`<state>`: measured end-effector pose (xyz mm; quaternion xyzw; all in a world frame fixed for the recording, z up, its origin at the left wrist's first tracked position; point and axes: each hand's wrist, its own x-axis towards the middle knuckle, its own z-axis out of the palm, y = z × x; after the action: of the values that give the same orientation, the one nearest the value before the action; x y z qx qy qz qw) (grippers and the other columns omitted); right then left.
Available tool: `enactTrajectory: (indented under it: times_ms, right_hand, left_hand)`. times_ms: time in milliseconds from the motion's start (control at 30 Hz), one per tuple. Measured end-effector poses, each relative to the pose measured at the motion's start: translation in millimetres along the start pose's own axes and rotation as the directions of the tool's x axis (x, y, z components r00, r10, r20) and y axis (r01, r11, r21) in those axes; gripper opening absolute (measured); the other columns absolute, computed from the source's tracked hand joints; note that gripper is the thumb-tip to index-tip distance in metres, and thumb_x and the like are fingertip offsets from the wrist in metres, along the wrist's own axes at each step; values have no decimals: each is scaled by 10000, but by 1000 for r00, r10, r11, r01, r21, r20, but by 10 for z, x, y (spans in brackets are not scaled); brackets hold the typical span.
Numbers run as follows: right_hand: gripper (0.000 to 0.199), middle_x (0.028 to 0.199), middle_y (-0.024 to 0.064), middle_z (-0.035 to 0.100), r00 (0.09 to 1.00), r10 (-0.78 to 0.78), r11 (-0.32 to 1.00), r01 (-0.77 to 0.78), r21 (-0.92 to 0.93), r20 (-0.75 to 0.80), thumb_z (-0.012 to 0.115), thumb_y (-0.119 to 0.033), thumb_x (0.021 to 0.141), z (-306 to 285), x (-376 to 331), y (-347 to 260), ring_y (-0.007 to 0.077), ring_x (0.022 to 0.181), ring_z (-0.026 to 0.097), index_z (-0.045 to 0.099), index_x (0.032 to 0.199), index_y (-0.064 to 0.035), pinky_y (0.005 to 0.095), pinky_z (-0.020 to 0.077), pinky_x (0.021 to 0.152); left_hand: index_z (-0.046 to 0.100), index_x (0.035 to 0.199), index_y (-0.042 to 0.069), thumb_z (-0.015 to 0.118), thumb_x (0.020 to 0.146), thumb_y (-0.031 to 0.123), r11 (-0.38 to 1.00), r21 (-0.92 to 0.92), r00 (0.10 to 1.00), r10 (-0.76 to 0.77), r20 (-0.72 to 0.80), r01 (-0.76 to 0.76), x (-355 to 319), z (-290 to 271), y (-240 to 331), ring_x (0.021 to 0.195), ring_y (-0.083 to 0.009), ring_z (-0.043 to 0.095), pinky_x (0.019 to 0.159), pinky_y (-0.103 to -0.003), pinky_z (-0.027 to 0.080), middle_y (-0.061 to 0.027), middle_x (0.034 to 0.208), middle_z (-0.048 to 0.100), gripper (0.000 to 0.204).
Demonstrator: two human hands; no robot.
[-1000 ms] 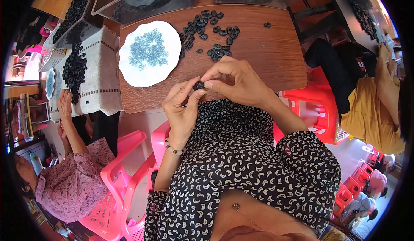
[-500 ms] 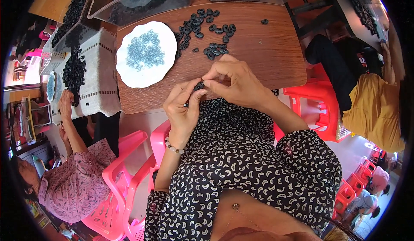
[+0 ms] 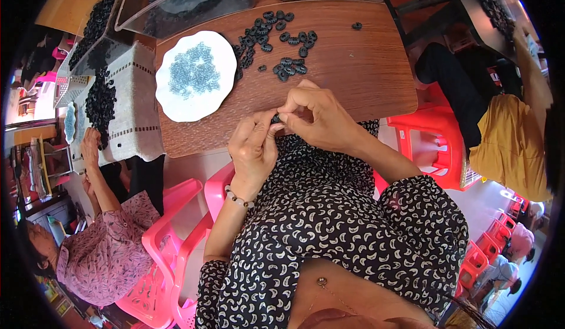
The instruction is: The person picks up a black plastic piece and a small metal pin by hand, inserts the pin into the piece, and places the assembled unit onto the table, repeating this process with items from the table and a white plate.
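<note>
My left hand [image 3: 254,143] pinches a small black oval part [image 3: 275,119] between thumb and fingers, just over the table's near edge. The fingertips of my right hand [image 3: 318,114] close on the same part from the right; whether they hold a second, tiny piece is hidden. Left of my hands lies a white scalloped plate [image 3: 168,102] bearing a heap of small clear, bluish pieces [image 3: 194,70]. Beyond my hands, loose black oval parts [image 3: 259,32] lie scattered, with a small cluster [image 3: 291,68] closer to me.
The brown wooden table [image 3: 365,64] carries clear plastic bins [image 3: 194,5] of black parts along its far side. To the left, a co-worker [image 3: 112,246] sits at a cloth-covered table [image 3: 138,87]. A red stool [image 3: 432,146] stands right; someone in mustard clothing [image 3: 512,146] is beyond it.
My fingers have closed further around the black part, which shows less now. Both hands stay together in nearly the same place. The view has shifted slightly.
</note>
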<state>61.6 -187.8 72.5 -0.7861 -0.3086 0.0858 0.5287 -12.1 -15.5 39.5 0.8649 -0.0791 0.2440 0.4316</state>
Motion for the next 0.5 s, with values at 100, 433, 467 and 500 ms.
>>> enactTrajectory:
  times_ms: [100, 433, 467, 500]
  right_hand:
    - [72, 813, 77, 640, 1000, 15, 1000, -15, -23, -3, 722, -37, 872, -8, -6, 6, 161, 804, 560, 677, 902, 10, 296, 455, 624]
    - [231, 1013, 47, 729, 961, 201, 919, -251, 303, 188, 704, -94, 971, -317, 56, 43, 52, 885, 639, 689, 1172, 18, 223, 522, 770]
    - [231, 1013, 47, 729, 962, 201, 919, -251, 303, 185, 704, -94, 971, -322, 44, 73, 52, 885, 639, 689, 1172, 18, 223, 522, 770]
    - [277, 1025, 57, 734, 968, 193, 912, -238, 333, 162, 693, -133, 986, -313, 27, 122, 61, 882, 647, 675, 1217, 17, 224, 527, 772]
  left_hand:
    - [744, 1119, -3, 742, 876, -20, 997, 63, 999, 41, 31, -42, 22, 25, 3, 805, -230, 696, 698, -308, 547, -147, 971, 724, 244]
    - [746, 1126, 15, 758, 878, 31, 991, -115, 998, -68, 0, 67, 124, 68, 106, 811, -254, 697, 704, -334, 549, -139, 973, 715, 249]
    - [752, 1123, 18, 767, 879, 46, 987, -132, 996, -88, 11, 89, 126, 61, 114, 811, -244, 695, 698, -325, 547, -135, 979, 717, 246]
    - [757, 1120, 22, 776, 880, 62, 983, -148, 994, -109, 21, 111, 128, 52, 123, 810, -235, 693, 693, -316, 545, -130, 985, 719, 244]
